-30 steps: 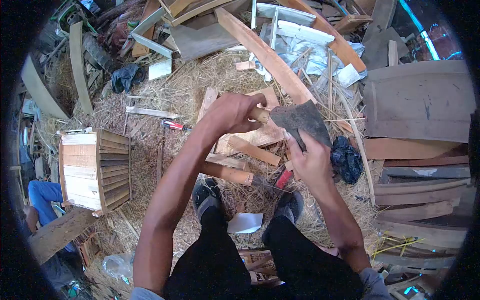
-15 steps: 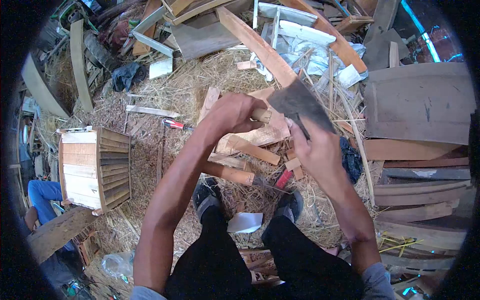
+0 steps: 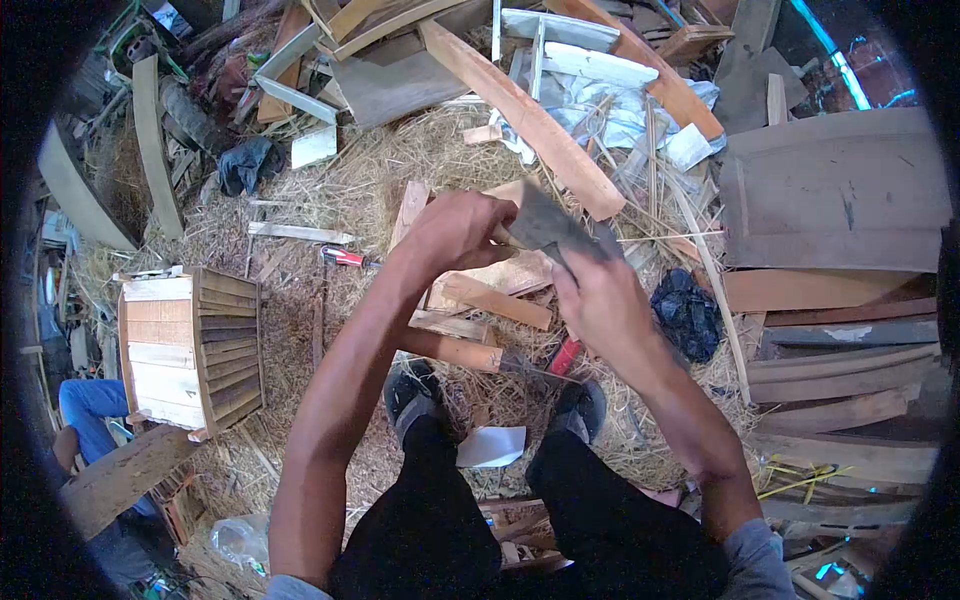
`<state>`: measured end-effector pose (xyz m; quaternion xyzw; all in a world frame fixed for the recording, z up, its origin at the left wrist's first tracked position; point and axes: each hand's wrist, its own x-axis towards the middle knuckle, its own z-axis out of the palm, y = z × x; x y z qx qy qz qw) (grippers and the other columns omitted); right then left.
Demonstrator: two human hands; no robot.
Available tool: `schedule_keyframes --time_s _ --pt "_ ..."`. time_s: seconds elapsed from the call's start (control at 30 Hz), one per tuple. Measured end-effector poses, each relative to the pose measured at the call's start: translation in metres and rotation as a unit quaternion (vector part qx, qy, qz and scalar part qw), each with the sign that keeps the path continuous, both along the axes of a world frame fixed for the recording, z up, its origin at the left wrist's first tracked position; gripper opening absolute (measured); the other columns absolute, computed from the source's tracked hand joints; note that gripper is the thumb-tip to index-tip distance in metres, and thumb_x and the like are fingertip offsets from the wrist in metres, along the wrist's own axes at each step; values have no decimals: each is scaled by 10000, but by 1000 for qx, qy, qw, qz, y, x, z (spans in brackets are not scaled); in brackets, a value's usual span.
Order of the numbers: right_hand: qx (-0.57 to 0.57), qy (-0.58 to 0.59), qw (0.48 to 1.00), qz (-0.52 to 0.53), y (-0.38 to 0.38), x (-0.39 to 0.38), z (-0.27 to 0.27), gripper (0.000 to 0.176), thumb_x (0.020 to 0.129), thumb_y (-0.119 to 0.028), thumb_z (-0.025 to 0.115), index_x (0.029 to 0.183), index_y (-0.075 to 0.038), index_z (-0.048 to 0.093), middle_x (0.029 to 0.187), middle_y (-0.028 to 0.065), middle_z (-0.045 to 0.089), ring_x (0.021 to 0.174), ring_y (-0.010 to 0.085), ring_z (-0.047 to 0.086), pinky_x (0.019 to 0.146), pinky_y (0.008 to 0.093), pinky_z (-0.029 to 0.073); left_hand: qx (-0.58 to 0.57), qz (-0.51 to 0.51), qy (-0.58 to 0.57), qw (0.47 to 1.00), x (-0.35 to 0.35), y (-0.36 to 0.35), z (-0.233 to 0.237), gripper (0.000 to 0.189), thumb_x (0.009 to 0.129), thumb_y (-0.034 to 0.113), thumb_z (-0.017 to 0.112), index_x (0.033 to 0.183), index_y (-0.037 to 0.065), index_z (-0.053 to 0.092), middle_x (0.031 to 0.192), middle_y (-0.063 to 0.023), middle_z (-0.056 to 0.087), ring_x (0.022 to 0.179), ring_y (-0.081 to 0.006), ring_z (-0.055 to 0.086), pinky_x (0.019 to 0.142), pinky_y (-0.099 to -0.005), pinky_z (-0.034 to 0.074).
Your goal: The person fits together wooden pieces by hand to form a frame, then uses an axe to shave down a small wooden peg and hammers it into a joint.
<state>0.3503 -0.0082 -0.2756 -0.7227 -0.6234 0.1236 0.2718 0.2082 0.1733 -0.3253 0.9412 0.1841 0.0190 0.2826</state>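
**Desk:** What runs under this one?

**Operator:** On my feed, centre frame: a person stands in a straw-strewn wood yard and holds a dark blade (image 3: 545,225) on a wooden handle (image 3: 503,236) in both bare hands.

**Desk:** Which hand has what?

**Operator:** The left hand (image 3: 455,232) is closed in a full fist round the handle. I see only a short stub of it past the knuckles. The right hand (image 3: 600,300) sits just right of centre with its back to my camera. Its fingers (image 3: 563,268) are curled up and pinched on the blade's lower edge. I cannot see the thumb's side of that grip.

**Desk:** And the blade itself?

**Operator:** It is between the two hands, a shade above centre, tilted, and held in the air over offcuts (image 3: 490,298) and straw (image 3: 370,180).

**Desk:** Surroundings?

**Operator:** A slatted crate (image 3: 190,345) lies on its side at the left edge. A red-handled screwdriver (image 3: 345,257) lies on the straw between the crate and the left hand. A long plank (image 3: 520,110) runs diagonally from top centre toward the blade. A dark cloth (image 3: 688,312) lies just right of the right hand, and a large grey panel (image 3: 835,190) fills the upper right. Two shoes (image 3: 410,392) show below the hands, with a white scrap (image 3: 490,445) between them. At the lower left edge is another person's blue-clad limb (image 3: 85,400).
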Motion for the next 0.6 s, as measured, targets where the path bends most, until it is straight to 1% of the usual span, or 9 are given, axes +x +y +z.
schedule_keyframes --time_s 0.03,0.07,0.17,0.23,0.27,0.37,0.4,0.5,0.6 --pt "-1 26 1000 -5 2 -2 3 232 884 -71 629 1094 14 679 1046 237 681 894 418 675 780 468 567 3 6 13 1000 -1 -1 1 324 732 295 788 946 75 685 815 -164 706 813 -386 689 719 -488 541" --pt "86 27 996 -3 1 -5 -2 201 883 -70 625 1058 14 676 998 238 686 840 423 678 758 471 567 3 12 26 1000 -2 -1 2 322 730 293 791 942 76 683 813 -164 704 811 -386 688 716 -490 540" --pt "-154 -8 988 -28 7 1 6 185 885 -86 639 1039 11 668 949 241 687 796 435 673 731 477 554 -7 -5 14 1000 0 1 -1 352 735 315 806 958 71 685 823 -168 706 799 -391 684 704 -483 539" --pt "-64 43 996 -50 7 9 8 193 893 -110 645 1043 10 666 900 245 684 784 450 668 719 484 542 -4 -22 -9 1000 2 5 -7 404 750 373 815 976 61 694 825 -177 706 776 -405 676 690 -472 539" --pt "-27 72 995 -60 2 11 6 199 896 -122 647 1044 10 664 875 246 683 778 458 665 713 487 536 0 -25 -11 1000 1 4 -14 405 751 358 816 1005 68 689 840 -175 708 789 -399 679 696 -470 539" --pt "-41 135 984 -111 -13 19 -8 214 901 -146 652 1041 16 659 844 252 680 796 474 659 703 498 521 8 -33 -14 999 1 5 -21 419 752 309 819 1080 91 678 887 -167 715 825 -381 686 716 -465 540" --pt "-34 102 987 -123 -23 25 -33 247 899 -190 662 1027 21 657 852 264 681 841 479 658 733 510 516 11 -41 -12 999 3 8 -21 422 750 289 821 1097 99 676 903 -163 717 835 -376 689 722 -463 542" --pt "-160 132 964 -164 -44 33 -97 305 886 -242 684 1002 38 652 922 276 683 892 471 656 764 517 508 -6 -58 -13 998 7 10 -22 415 742 228 820 1113 109 678 942 -151 722 864 -365 694 745 -453 547" --pt "-116 137 969 -169 -71 32 -170 348 878 -279 694 988 48 649 936 288 683 901 464 662 771 517 515 -8 -39 -2 999 3 14 -16 403 732 168 812 1107 101 681 957 -145 725 877 -369 696 767 -442 553"
